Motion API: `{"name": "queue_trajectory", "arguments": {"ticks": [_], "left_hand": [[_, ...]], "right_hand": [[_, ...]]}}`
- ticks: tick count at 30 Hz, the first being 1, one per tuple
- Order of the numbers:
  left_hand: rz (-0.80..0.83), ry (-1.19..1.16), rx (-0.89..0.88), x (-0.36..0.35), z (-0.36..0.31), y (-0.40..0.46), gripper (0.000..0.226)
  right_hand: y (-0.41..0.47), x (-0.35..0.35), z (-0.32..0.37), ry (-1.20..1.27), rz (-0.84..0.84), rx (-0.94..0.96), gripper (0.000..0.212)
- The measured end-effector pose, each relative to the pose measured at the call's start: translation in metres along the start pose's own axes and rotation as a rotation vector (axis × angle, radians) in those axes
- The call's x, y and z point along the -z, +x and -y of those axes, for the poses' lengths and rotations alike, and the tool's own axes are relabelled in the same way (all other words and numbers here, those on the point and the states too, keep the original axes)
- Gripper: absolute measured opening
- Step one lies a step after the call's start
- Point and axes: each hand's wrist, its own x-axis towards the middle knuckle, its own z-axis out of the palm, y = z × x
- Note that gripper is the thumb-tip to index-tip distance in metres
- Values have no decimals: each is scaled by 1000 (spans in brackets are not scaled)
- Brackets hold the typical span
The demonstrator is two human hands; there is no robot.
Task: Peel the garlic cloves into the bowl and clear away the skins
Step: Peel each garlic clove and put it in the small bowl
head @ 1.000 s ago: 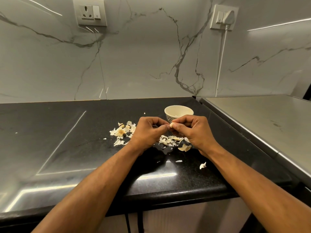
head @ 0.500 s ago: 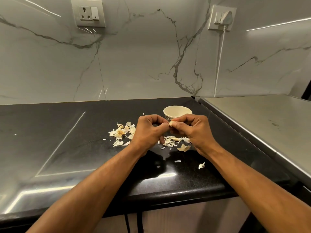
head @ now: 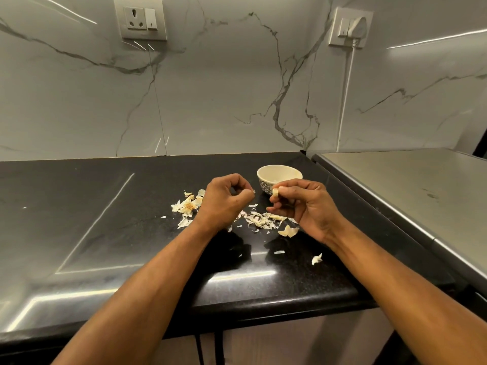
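Note:
My right hand (head: 305, 206) pinches a pale garlic clove (head: 275, 192) between thumb and fingertips, just in front of the small cream bowl (head: 279, 172) with a patterned side. My left hand (head: 225, 200) hovers a short way to the left, fingers curled, with a tiny scrap of skin (head: 254, 191) at its fingertips. Loose garlic skins (head: 261, 219) lie scattered on the black counter under and between the hands. A garlic base with more skins (head: 187, 206) lies left of my left hand.
The black granite counter (head: 92, 219) ends at a rounded front edge near me. A steel-topped surface (head: 411, 191) adjoins on the right. Behind stands a marble wall with a socket (head: 139, 18) and a plugged-in white cord (head: 346, 83).
My hands were joined on the clove; now they have pulled apart, the left moving left with a bit of skin, the right keeping the clove.

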Motion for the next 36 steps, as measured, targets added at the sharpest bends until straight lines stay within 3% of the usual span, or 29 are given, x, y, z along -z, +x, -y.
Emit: {"name": "queue_trajectory", "arguments": {"ticks": [7,10,15,21,27,31,36], "left_hand": [[120,191,-71,-4,9,1,17],[159,190,-120,-3,8,-1,10],[164,204,-140,-4,8,-1,19],[168,152,-229,-5,5,-4,7],[176,169,-161,-7,5,-4,6],[177,135,-111,-8,4,-5,11],[160,8,-17,-8,0,-7,10]], "right_hand": [[3,1,-6,-206,-161,53,9],[3,1,-8,-244,-188,61,7],[4,1,-8,-284,-208,75,7],[5,1,-11,-331,-195,85,10],[4,0,-11,-312,-162,91,3],[2,0,-10,-325,-141,115,14],[3,1,-13,-379,-123,184,2]]}}
